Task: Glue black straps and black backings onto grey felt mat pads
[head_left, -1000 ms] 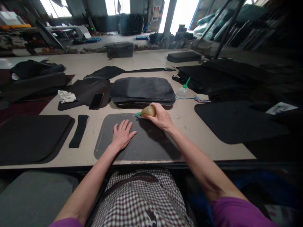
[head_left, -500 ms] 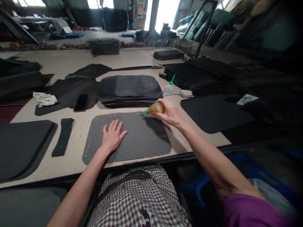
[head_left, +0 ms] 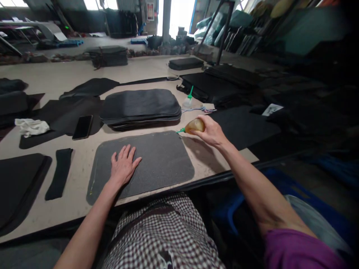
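A dark grey panel with rounded corners (head_left: pixel 159 164) lies flat on the table in front of me. My left hand (head_left: pixel 123 166) rests on its left half, fingers spread. In my right hand (head_left: pixel 211 131) is a glue bottle (head_left: pixel 194 127) of amber liquid, tipped on its side. Its green nozzle points left, with the tip at the panel's far right corner. A thin shiny line of glue runs along the panel's far and left edges. Just beyond the panel sits a stack of black panels (head_left: pixel 141 106).
A second bottle with a green nozzle (head_left: pixel 189 100) stands beyond my right hand. To the left lie a phone (head_left: pixel 82 127), a white cloth (head_left: pixel 31 127), a black strip (head_left: pixel 58 173) and more dark panels (head_left: pixel 21 186). Black material (head_left: pixel 244 127) covers the right side.
The bottle in my right hand has moved right along the panel's far edge to its far right corner. My left hand stays flat on the panel. The view has shifted rightward.
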Motion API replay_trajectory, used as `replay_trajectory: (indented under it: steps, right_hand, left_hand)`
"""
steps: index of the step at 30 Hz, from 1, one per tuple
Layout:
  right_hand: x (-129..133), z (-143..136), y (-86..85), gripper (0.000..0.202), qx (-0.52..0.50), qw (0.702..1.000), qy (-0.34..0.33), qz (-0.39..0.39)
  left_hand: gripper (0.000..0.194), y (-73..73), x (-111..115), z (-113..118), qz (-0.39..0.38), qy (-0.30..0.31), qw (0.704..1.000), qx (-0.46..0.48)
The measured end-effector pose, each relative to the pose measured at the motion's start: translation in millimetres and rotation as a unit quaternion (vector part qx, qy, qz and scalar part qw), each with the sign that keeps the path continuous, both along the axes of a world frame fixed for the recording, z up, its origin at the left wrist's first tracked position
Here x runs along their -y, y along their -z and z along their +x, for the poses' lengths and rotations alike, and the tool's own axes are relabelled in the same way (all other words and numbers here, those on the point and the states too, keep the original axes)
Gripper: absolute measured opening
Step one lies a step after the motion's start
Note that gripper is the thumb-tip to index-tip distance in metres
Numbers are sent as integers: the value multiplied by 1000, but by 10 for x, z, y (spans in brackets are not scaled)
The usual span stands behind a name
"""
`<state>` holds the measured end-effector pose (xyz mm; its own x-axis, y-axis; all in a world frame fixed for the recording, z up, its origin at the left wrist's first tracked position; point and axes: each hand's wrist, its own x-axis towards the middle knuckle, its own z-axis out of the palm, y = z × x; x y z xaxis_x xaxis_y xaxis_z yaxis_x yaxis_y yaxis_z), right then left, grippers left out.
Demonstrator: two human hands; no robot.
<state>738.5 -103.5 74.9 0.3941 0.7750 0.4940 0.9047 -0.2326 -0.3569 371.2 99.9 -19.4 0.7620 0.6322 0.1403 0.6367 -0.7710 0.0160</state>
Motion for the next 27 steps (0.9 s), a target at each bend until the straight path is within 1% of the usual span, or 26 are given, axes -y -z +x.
replay_trajectory:
  steps: [5, 7, 9, 10, 11, 12, 14, 16, 17, 18, 21, 23, 25, 27]
  right_hand:
    - [213, 5, -88, 52, -4, 1000, 25, 9]
    - [311, -29, -113, 54, -21, 998, 44, 41]
    - [411, -82, -106, 56, -91, 987, 86, 104]
    - [459, -116, -88, 56, -152, 972, 104, 144]
    - [504, -156, -64, 54, -227, 949, 114, 185]
    - [545, -200, -35, 52, -311, 917, 112, 223]
    - [616, -301, 27, 52, -466, 838, 85, 269]
    - [670, -404, 77, 56, -580, 770, 47, 261]
    - [688, -451, 94, 58, -620, 745, 26, 245]
    - [699, -493, 107, 58, -649, 726, 4, 227]
    - [678, -590, 130, 47, -697, 684, -42, 211]
    - [604, -651, 136, 40, -712, 670, -41, 208]
    - [474, -730, 130, 39, -713, 674, -38, 188]
    - [294, -842, 108, 39, -695, 699, -38, 167]
  left_hand:
    - [65, -24, 13, 3, 2, -2, 1000, -6]
    - [64, -33, 23, 4, 5, -2, 1000, -6]
    - [63, -34, 26, 5, 6, -1, 1000, -3]
    - [63, -33, 26, 5, 5, 0, 1000, -2]
    - [63, -31, 24, 4, 2, 1, 1000, 1]
    - [63, -29, 23, 3, -1, 3, 1000, 4]
    - [63, -29, 24, -1, -9, 4, 1000, 11]
    - [63, -38, 31, -6, -16, 4, 1000, 21]
    - [62, -46, 37, -8, -18, 4, 1000, 25]
    - [62, -56, 42, -11, -21, 3, 999, 28]
    - [60, -92, 51, -18, -35, -1, 999, 29]
    - [61, -121, 50, -23, -49, -1, 998, 26]
    - [63, -159, 36, -32, -70, 6, 997, 23]
    - [61, -216, -5, -57, -109, 20, 993, 27]
